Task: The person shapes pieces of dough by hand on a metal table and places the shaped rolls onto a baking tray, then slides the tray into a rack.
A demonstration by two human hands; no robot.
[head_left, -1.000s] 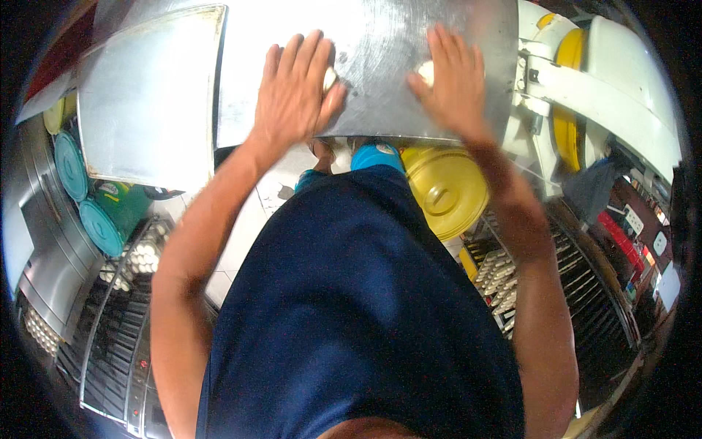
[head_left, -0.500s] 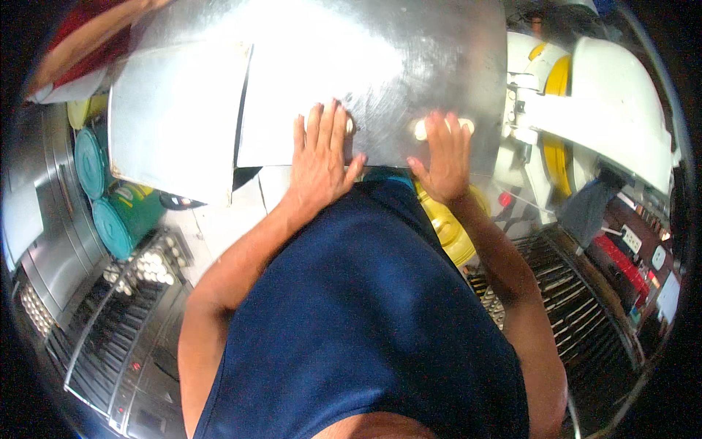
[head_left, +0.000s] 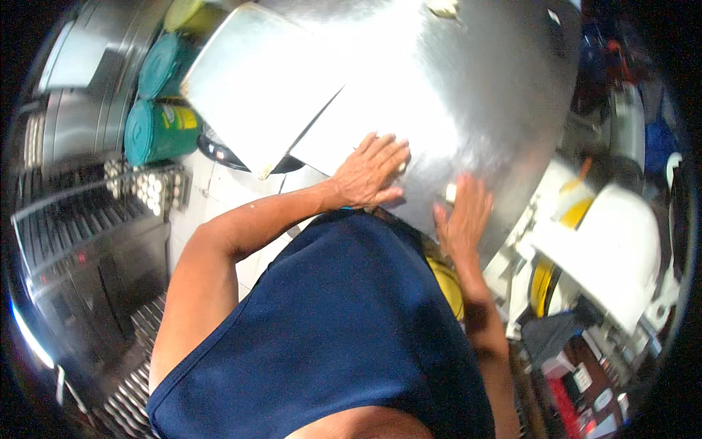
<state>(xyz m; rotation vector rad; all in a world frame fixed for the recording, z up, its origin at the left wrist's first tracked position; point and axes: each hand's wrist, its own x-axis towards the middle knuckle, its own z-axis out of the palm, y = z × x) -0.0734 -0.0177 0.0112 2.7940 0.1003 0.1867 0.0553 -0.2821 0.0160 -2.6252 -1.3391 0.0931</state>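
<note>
My left hand (head_left: 369, 174) lies flat on the shiny metal tabletop (head_left: 504, 110), palm down, with its fingers stretched out. A small pale dough piece (head_left: 401, 167) peeks out beside those fingers; most of it is covered. To the right, my right hand (head_left: 468, 214) also rests palm down with straight fingers, slightly blurred. Another pale dough piece (head_left: 450, 192) shows at its left side, the rest hidden beneath the hand. Farther off, a pale lump (head_left: 443, 9), likely dough, sits at the top of the view.
A pale flat panel (head_left: 256, 80) covers the table's left part. Green lidded tubs (head_left: 146, 135) stand left, near a rack holding round pale pieces (head_left: 152, 192). A white machine with yellow parts (head_left: 607, 241) is close on the right. Below the table's near edge is a yellow container (head_left: 446, 287).
The view has rotated, so the tubs sit higher and the white machine lower. Less of the right dough piece shows. The person's arm at upper left has left the view; a far lump has appeared.
</note>
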